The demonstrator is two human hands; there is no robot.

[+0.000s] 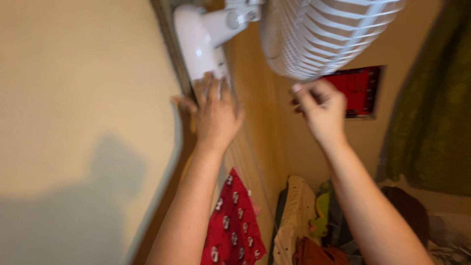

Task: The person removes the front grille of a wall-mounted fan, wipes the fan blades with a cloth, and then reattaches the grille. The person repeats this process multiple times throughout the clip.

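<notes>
One sign-like thing only: a red rectangular poster [360,91] with a dark border hangs flat on the far wall, partly behind the raised right hand [321,110] and just below the white fan's grille [324,34]. Its surface is too blurred to make out.

Glossy white plastic fan [314,34]; matt painted wall [83,98].

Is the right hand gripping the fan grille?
No. The right hand is curled just below the fan grille, apart from it.

Home bedroom, wall fan [314,34] (hung clothes [233,221])
</notes>
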